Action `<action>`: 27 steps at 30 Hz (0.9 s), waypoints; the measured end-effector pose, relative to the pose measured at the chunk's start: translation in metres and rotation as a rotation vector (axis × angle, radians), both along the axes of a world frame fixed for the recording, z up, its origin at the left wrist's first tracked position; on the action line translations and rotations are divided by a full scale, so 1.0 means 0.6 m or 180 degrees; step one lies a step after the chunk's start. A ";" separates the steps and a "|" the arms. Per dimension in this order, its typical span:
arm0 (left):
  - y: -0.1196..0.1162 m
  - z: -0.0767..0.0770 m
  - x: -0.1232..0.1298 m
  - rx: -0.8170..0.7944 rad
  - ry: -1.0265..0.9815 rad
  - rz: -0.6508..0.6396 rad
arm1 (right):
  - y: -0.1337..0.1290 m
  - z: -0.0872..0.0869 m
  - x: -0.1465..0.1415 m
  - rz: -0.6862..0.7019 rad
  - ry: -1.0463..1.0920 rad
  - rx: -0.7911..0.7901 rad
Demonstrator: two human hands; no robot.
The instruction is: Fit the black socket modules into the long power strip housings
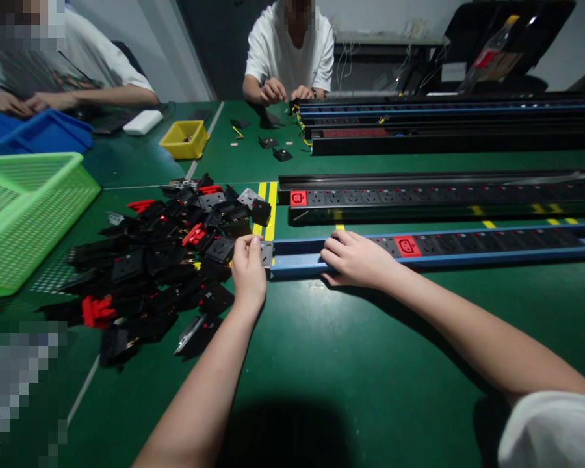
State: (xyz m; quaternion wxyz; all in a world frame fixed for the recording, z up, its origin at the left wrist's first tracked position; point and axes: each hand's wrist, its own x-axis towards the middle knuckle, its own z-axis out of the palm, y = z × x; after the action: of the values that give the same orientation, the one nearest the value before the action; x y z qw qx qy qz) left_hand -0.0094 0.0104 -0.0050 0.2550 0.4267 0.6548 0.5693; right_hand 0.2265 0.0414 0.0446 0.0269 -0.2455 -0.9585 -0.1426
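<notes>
A long blue metal rail (297, 268) lies across the table in front of me, with a row of black socket modules (448, 243) and one red socket (407, 246) set in its channel. At the rail's left end my left hand (248, 270) pinches a black socket module (266, 254) between thumb and fingers. Further right, my right hand (355, 260) is closed over the rail, its curled fingers reaching into the channel; what lies under the palm is hidden. Between my hands a stretch of the blue channel shows bare.
A heap of black and red socket modules (146, 260) lies to the left, beside a green basket (34, 221). Beyond are a yellow bin (182, 140), a blue bin (53, 133), a black rail with sockets (419, 211) and more rails (443, 143). Two people in white shirts sit across the table.
</notes>
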 end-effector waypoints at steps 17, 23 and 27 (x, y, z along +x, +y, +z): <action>-0.010 0.004 0.006 -0.0446 0.0651 0.0070 | -0.001 -0.001 0.001 0.0011 -0.0020 0.0054; -0.012 0.001 0.017 -0.0241 0.1373 -0.0203 | 0.001 0.000 0.003 0.0047 0.0027 0.0007; -0.012 -0.001 0.013 -0.0290 0.1313 -0.0249 | 0.002 0.004 0.004 0.0046 0.0098 -0.0074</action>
State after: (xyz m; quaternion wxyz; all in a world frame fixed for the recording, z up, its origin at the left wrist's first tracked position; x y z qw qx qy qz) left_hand -0.0016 0.0031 -0.0057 0.1565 0.5473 0.7011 0.4294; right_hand 0.2291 0.0428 0.0471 0.0398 -0.2410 -0.9613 -0.1274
